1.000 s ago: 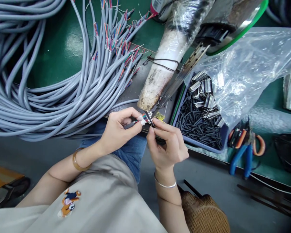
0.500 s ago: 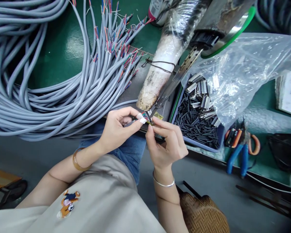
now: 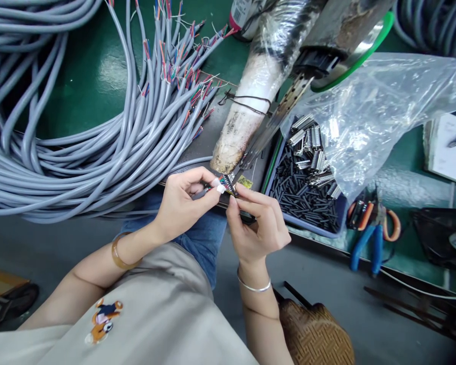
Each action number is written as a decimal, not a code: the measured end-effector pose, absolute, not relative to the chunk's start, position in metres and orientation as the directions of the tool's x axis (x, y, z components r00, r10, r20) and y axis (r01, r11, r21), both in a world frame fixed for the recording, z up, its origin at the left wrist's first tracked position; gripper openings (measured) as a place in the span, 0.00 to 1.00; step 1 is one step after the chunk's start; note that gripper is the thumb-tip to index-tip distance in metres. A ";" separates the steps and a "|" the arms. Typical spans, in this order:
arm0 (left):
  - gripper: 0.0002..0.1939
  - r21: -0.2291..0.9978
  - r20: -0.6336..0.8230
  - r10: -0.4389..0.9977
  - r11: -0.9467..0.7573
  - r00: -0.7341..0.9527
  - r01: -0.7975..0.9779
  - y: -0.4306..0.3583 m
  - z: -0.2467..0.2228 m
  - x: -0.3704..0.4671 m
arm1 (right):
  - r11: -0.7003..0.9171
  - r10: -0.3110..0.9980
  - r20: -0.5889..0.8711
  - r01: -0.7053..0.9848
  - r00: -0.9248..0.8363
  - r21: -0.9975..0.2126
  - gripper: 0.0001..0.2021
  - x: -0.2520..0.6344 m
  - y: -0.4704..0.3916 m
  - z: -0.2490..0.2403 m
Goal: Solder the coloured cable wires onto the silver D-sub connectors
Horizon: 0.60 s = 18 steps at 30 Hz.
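Note:
Between thumb and forefinger, my left hand [image 3: 186, 203] pinches the coloured wires at the end of a grey cable; white wrapping covers its fingertips. A small metal multi-pin connector [image 3: 229, 183] meets these wires at the bench edge. My right hand [image 3: 257, 218] is closed at the fingertips on the connector's near end. Just beyond it, the soldering iron's [image 3: 262, 129] thin metal tip comes down close to the connector. Beside the iron, a white wrapped tube [image 3: 233, 134] ends above my fingers. Exactly how the wires sit on the pins is too small to tell.
Grey cables [image 3: 110, 147] with stripped coloured ends cover the bench's left. A blue tray [image 3: 289, 229] holds black sleeves [image 3: 304, 195] and metal connectors [image 3: 313, 144], partly under a plastic bag [image 3: 365, 111]. Blue-handled pliers [image 3: 376, 243] lie farther right. A woven-top stool [image 3: 315, 332] stands below.
The whole view has shifted slightly, so everything sits a little farther left. Both hands keep the same grip at the connector beside the iron's tip.

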<state>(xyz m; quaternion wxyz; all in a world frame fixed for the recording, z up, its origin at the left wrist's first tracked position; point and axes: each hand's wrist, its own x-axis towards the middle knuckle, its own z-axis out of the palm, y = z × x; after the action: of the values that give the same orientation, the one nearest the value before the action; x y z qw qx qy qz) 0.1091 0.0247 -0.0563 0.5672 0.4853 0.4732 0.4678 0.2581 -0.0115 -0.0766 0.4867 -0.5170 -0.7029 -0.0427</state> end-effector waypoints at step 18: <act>0.06 0.999 -0.025 0.996 0.029 0.090 -0.035 0.025 -0.052 0.110 | 0.461 0.670 0.742 0.786 -0.004 -0.411 0.10 0.256 -0.011 -0.072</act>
<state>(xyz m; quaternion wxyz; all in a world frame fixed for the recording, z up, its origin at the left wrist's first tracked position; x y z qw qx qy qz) 0.1098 0.0254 -0.0523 0.5376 0.5061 0.4746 0.4791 0.2558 -0.0107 -0.0716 0.4815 -0.5157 -0.7061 -0.0603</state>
